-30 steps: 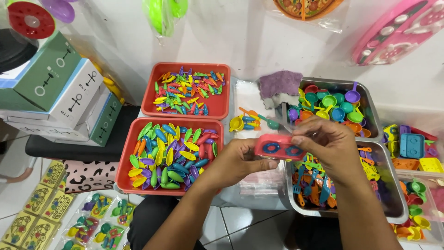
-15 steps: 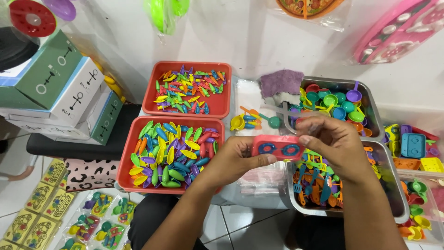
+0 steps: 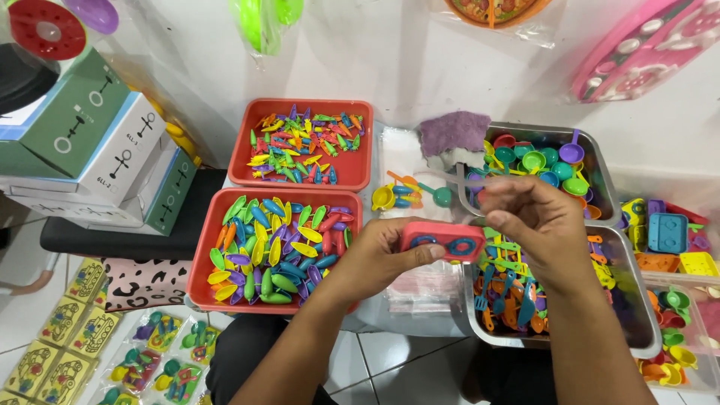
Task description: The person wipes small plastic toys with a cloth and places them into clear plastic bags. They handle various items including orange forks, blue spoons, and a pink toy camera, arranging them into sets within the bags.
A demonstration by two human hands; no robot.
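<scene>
Toy stove (image 3: 442, 240): red, held level between both hands.
Left hand (image 3: 382, 259): clamped on stove's left end.
Right hand (image 3: 536, 225): fingers curled above right end, grip unclear.

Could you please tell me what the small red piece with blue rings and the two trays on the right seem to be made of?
The red piece, pinched in the left hand, looks like moulded plastic: saturated colour, rounded edges, slight sheen. The two right-hand trays appear to be metal, probably steel: thin grey rims with dull reflections.
</scene>
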